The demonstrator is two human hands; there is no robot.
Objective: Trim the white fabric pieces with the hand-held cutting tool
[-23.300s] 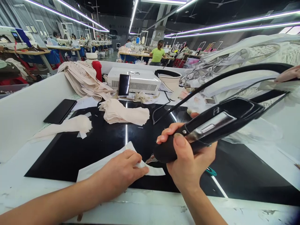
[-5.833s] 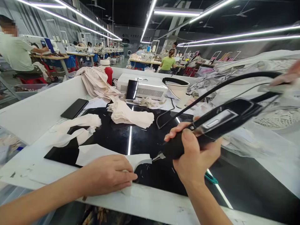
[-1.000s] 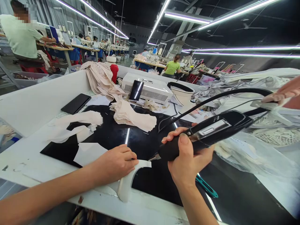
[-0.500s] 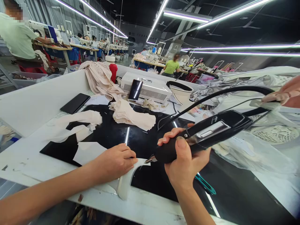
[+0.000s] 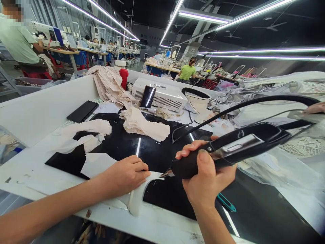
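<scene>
My right hand (image 5: 208, 179) grips a corded black electric hand tool (image 5: 243, 145) with a metal plate on its side. Its pointed metal tip (image 5: 166, 174) meets the right end of a thin white fabric piece (image 5: 137, 198), near its upper edge. With fingers bent and pressed together, my left hand (image 5: 130, 174) holds this piece down on the black board (image 5: 167, 196), just left of the tip. My left thumb is mostly hidden. The piece curves downward and hangs near the table's front edge. A teal thread snipper (image 5: 226, 202) lies right of my right wrist.
Stacked beige fabric pieces (image 5: 144, 125) and white scraps (image 5: 88, 130) lie behind my hands. Farther back are a white vented box (image 5: 159, 95), a leaning phone (image 5: 147, 97) and a dark tablet (image 5: 82, 112). Another person's hand (image 5: 316, 108) is by the cord, near piled material (image 5: 299, 145).
My right hand and the tool have shifted slightly right, the tip moving toward the fabric's right end. My left hand stays nearly in place. The other person's hand has moved right, toward the edge of view.
</scene>
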